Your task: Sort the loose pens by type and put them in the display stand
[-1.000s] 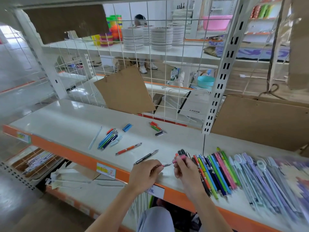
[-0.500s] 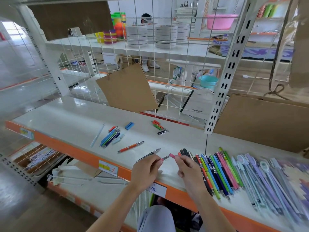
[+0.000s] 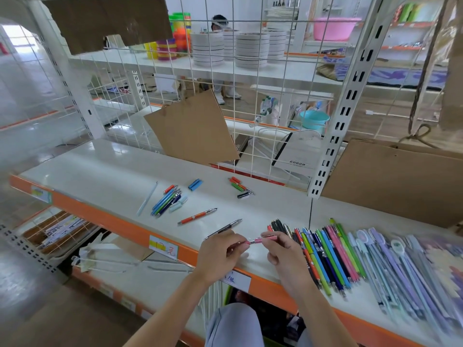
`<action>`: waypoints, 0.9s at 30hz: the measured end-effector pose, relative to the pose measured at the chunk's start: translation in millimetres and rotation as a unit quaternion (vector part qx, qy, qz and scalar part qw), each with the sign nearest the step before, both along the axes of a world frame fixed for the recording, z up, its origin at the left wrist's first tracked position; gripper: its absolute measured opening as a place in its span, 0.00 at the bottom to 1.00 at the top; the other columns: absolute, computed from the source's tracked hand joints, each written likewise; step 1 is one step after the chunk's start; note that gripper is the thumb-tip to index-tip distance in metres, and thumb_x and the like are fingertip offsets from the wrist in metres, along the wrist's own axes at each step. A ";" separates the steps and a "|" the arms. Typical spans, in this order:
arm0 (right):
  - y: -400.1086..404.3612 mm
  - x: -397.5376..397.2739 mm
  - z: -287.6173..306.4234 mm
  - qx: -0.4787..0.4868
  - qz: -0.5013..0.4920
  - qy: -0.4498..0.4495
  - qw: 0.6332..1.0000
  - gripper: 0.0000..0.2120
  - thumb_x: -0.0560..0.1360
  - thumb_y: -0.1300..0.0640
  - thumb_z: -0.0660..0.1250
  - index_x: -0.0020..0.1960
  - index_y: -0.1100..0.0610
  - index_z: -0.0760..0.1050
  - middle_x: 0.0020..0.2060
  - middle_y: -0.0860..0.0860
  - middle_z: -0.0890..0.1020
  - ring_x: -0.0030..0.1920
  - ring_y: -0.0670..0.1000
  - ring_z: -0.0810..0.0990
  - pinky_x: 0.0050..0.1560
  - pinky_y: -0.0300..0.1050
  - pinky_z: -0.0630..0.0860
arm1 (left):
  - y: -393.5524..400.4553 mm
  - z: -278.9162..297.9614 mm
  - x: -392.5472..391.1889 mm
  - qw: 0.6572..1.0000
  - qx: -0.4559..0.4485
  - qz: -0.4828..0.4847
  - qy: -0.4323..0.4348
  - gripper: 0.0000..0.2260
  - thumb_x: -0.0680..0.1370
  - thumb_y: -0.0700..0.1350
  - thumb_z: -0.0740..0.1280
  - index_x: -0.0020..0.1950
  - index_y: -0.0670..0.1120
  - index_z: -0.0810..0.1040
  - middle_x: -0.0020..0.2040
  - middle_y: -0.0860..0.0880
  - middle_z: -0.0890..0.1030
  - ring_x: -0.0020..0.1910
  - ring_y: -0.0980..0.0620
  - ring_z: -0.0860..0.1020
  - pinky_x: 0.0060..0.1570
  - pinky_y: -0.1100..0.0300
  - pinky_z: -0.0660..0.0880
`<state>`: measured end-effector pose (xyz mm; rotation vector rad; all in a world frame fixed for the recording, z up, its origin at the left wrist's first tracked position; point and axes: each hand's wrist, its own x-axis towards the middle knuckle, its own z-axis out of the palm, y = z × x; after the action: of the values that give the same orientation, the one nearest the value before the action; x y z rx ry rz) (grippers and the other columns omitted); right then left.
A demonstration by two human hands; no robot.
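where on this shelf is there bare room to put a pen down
Bare: the left end of the white shelf, left of the clear pen and the blue-green pen cluster; also the strip behind the orange pen. Crowded: the right side, where the sorted pen row lies packed beside the right hand.

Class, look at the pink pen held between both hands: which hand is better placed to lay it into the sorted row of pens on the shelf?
The right hand: it grips the pink pen by its barrel, beside the sorted row. The left hand only pinches the tip, farther away.
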<state>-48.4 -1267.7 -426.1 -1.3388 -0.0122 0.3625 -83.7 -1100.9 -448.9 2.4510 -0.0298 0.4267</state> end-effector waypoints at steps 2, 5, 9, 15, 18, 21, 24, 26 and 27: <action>1.5 -0.2 0.7 -0.006 0.013 0.009 1.000 0.05 0.75 0.68 0.65 0.47 0.64 0.79 0.27 0.48 0.72 0.27 0.46 0.63 0.28 0.37 0.61 | 0.0 1.6 0.2 1.000 0.009 -0.015 0.016 0.11 0.75 0.56 0.62 0.48 0.54 0.81 0.38 0.54 0.79 0.37 0.56 0.75 0.36 0.63 0.69; 4.9 0.9 4.9 0.016 0.019 0.031 0.999 0.07 0.77 0.65 0.63 0.47 0.66 0.79 0.28 0.50 0.72 0.29 0.46 0.66 0.28 0.37 0.64 | 1.4 7.3 2.6 0.998 -0.008 -0.032 0.050 0.09 0.78 0.52 0.63 0.49 0.51 0.81 0.38 0.55 0.78 0.36 0.58 0.74 0.36 0.63 0.68; 17.8 3.2 14.3 0.018 -0.013 0.019 1.000 0.09 0.78 0.64 0.63 0.44 0.68 0.78 0.27 0.52 0.72 0.26 0.45 0.66 0.26 0.36 0.63 | -5.6 20.8 5.7 0.996 -0.050 -0.050 0.057 0.09 0.80 0.46 0.63 0.48 0.46 0.82 0.35 0.57 0.76 0.33 0.62 0.71 0.34 0.69 0.64; 33.6 9.0 25.7 0.026 -0.035 0.050 0.998 0.10 0.78 0.62 0.63 0.39 0.64 0.76 0.25 0.50 0.72 0.24 0.44 0.65 0.24 0.34 0.61 | -9.9 26.9 10.2 0.996 0.072 0.012 -0.050 0.10 0.77 0.46 0.63 0.38 0.44 0.78 0.31 0.49 0.74 0.28 0.51 0.70 0.25 0.61 0.59; 37.5 12.6 25.8 0.052 -0.033 0.109 0.992 0.10 0.79 0.61 0.62 0.42 0.64 0.75 0.26 0.51 0.73 0.25 0.44 0.67 0.23 0.33 0.63 | -12.0 27.5 12.4 0.986 0.143 0.040 -0.074 0.10 0.78 0.47 0.62 0.40 0.46 0.79 0.34 0.50 0.74 0.28 0.49 0.74 0.24 0.63 0.57; 41.8 15.4 25.8 0.079 -0.013 0.130 0.988 0.09 0.79 0.63 0.61 0.42 0.65 0.76 0.29 0.52 0.72 0.28 0.44 0.67 0.25 0.32 0.65 | -11.5 25.1 13.0 0.991 0.121 0.052 -0.030 0.12 0.82 0.49 0.56 0.54 0.47 0.79 0.44 0.49 0.76 0.40 0.48 0.77 0.35 0.60 0.66; 42.8 21.4 31.2 0.004 0.017 0.086 0.996 0.09 0.79 0.64 0.61 0.41 0.64 0.76 0.29 0.52 0.71 0.27 0.45 0.67 0.25 0.33 0.65 | -11.1 24.7 9.5 0.992 0.117 0.028 -0.030 0.11 0.81 0.42 0.58 0.59 0.46 0.77 0.44 0.48 0.74 0.37 0.47 0.76 0.33 0.60 0.65; 44.6 23.4 35.4 -0.082 0.034 0.036 0.995 0.10 0.78 0.60 0.63 0.39 0.62 0.75 0.28 0.51 0.70 0.26 0.45 0.65 0.25 0.34 0.63 | -8.4 24.2 7.8 0.993 0.112 0.017 -0.029 0.10 0.76 0.39 0.63 0.54 0.45 0.80 0.39 0.50 0.75 0.30 0.50 0.75 0.26 0.62 0.65; 46.0 24.0 36.2 -0.118 0.033 0.018 0.992 0.11 0.78 0.58 0.64 0.39 0.61 0.75 0.27 0.50 0.69 0.26 0.46 0.64 0.25 0.35 0.63 | -6.4 23.4 8.9 0.992 0.114 0.022 -0.044 0.10 0.74 0.39 0.64 0.52 0.45 0.81 0.38 0.50 0.76 0.30 0.51 0.75 0.26 0.64 0.66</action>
<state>-24.3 -1221.8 -389.9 -1.5672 0.0173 0.4541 -74.8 -1107.3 -425.5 2.6595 -0.0656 0.5797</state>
